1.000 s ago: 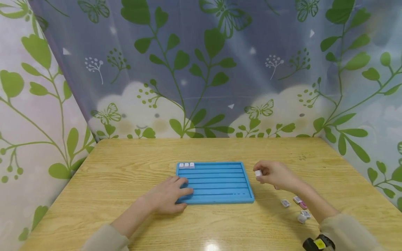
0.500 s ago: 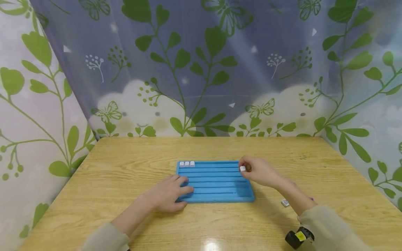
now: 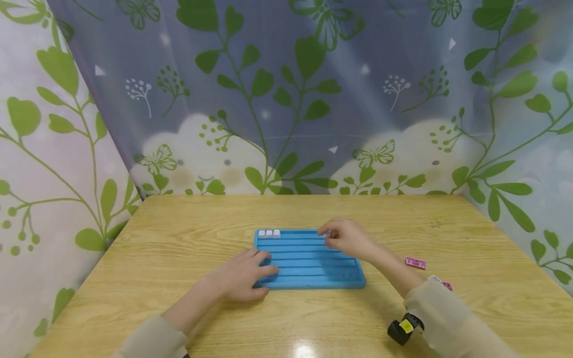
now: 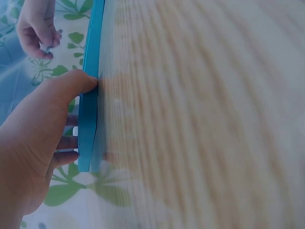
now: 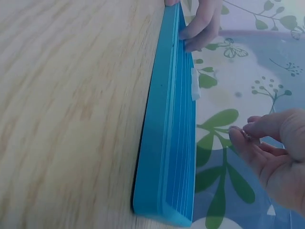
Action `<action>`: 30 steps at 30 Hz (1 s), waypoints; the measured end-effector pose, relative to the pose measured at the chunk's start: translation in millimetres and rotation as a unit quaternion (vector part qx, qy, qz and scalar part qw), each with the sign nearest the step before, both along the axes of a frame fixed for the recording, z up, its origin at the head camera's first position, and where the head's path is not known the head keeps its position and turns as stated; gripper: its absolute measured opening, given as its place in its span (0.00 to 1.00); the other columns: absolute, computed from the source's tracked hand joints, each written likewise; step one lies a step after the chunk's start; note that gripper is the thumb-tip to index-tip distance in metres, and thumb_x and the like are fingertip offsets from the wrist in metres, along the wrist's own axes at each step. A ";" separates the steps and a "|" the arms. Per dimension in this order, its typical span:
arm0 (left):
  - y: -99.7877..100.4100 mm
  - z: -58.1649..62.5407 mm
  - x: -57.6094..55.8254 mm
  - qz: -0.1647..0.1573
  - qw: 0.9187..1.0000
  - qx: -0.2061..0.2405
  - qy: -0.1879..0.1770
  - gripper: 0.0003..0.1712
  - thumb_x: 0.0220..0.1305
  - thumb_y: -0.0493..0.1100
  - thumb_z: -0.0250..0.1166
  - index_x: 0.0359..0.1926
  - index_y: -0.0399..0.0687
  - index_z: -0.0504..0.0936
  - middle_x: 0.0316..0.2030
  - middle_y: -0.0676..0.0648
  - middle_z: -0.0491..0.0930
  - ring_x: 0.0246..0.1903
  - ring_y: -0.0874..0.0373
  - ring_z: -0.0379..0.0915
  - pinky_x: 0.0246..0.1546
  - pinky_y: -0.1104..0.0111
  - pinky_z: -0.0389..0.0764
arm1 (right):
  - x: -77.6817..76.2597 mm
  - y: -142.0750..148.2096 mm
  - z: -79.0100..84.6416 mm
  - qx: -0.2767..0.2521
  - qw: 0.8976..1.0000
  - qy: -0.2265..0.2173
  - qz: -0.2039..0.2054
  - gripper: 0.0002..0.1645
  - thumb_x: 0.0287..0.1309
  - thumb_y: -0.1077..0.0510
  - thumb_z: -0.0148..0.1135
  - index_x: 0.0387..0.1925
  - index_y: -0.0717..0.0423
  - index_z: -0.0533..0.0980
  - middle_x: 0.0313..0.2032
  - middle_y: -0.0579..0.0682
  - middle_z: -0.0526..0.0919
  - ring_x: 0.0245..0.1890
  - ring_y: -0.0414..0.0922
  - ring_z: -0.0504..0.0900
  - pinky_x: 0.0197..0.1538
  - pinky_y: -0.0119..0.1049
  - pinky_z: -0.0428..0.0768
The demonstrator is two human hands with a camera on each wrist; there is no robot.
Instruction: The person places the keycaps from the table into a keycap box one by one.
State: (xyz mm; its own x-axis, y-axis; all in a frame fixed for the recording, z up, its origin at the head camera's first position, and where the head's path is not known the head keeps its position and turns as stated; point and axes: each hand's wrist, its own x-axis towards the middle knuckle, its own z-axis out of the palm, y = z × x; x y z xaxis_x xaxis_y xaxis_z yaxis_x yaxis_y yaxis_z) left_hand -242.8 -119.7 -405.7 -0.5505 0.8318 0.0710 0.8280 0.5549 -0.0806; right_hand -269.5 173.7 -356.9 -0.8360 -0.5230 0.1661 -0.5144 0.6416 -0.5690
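A blue ridged tray (image 3: 295, 284) lies on the wooden table, with a row of three white keycaps (image 3: 269, 233) at its back left corner. My left hand (image 3: 239, 276) holds the tray's front left corner. In the left wrist view, that thumb (image 4: 88, 81) presses the outer front wall while the other fingers reach over inside. Above the tray's back right part, my right hand (image 3: 351, 241) pinches a small white keycap (image 3: 328, 233) between thumb and fingertips. The fingers cover most of this keycap.
To the right, a long pink keycap (image 3: 416, 263) lies upside down on the table (image 3: 201, 219). A white piece (image 3: 434, 279) and another pink one (image 3: 447, 286) show beside the right sleeve (image 3: 452, 318). Printed fabric (image 3: 286, 114) hangs along the back edge.
My right hand has carried the white keycap leftward from beside the tray to over its back part. The left hand has stayed on the corner.
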 end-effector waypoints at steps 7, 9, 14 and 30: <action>1.5 -0.7 0.8 0.012 1.000 -0.004 -0.009 0.24 0.62 0.57 0.54 0.58 0.58 0.73 0.54 0.44 0.68 0.52 0.50 0.65 0.55 0.56 0.67 | -4.3 -16.1 1.6 -0.009 0.999 -0.044 0.006 0.17 0.57 0.68 0.58 0.50 0.67 0.75 0.43 0.61 0.80 0.32 0.45 0.83 0.34 0.31 0.79; 1.8 -1.1 0.9 0.012 1.000 -0.005 -0.009 0.24 0.62 0.57 0.54 0.58 0.59 0.73 0.54 0.45 0.69 0.52 0.50 0.65 0.55 0.56 0.67 | -6.5 -20.0 2.1 -0.004 0.999 -0.052 0.004 0.18 0.58 0.67 0.58 0.50 0.67 0.75 0.42 0.60 0.81 0.32 0.43 0.83 0.33 0.32 0.79; 1.0 -1.4 0.2 0.013 1.000 -0.005 -0.009 0.24 0.62 0.57 0.55 0.58 0.59 0.73 0.54 0.45 0.69 0.52 0.50 0.65 0.55 0.56 0.67 | -15.6 -30.6 1.8 0.016 0.999 -0.041 -0.009 0.18 0.56 0.62 0.62 0.49 0.64 0.76 0.34 0.48 0.81 0.30 0.39 0.78 0.33 0.32 0.77; -0.5 -2.2 -0.7 0.008 1.000 -0.006 0.000 0.24 0.62 0.57 0.55 0.58 0.59 0.73 0.55 0.44 0.69 0.53 0.49 0.65 0.56 0.56 0.66 | -40.5 -72.9 -8.0 -0.049 0.992 -0.096 -0.060 0.18 0.53 0.64 0.64 0.48 0.63 0.78 0.36 0.51 0.81 0.29 0.40 0.80 0.34 0.34 0.78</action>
State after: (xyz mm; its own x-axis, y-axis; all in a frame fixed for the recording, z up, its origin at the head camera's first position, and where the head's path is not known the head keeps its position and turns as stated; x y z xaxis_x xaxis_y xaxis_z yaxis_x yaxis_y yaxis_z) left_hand -243.5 -120.3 -407.9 -0.5634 0.8239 0.0612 0.8193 0.5667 -0.0869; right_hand -310.0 100.8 -364.9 -0.9127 -0.4064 0.0432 -0.3135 0.6284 -0.7119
